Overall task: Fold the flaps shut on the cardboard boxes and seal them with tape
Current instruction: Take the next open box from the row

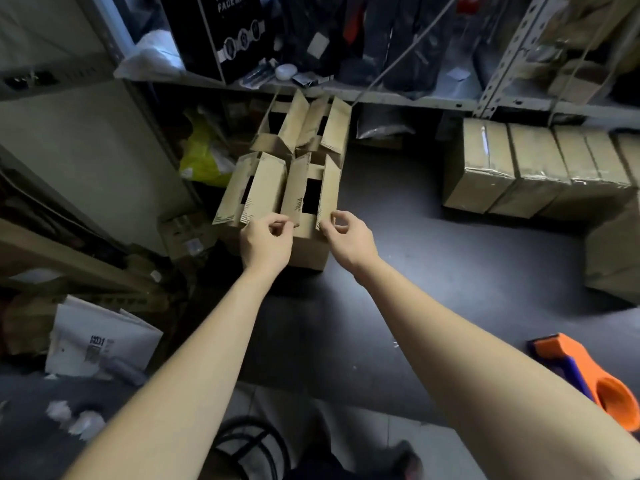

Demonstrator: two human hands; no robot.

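Both hands were at the near right open box on the floor. The left hand pinched the near corner of its left flap, and the right hand pinched the near corner of its right flap. Both flaps stood upright, and the opening between them was dark, so I could not tell what was inside.

At the near left lay a white mailer. Farther off was a yellow bag. Touching the held box on its left stood a second open box, with two more open boxes behind under the shelf. To the far right sat a row of sealed boxes. An orange tape dispenser lay at the near right.
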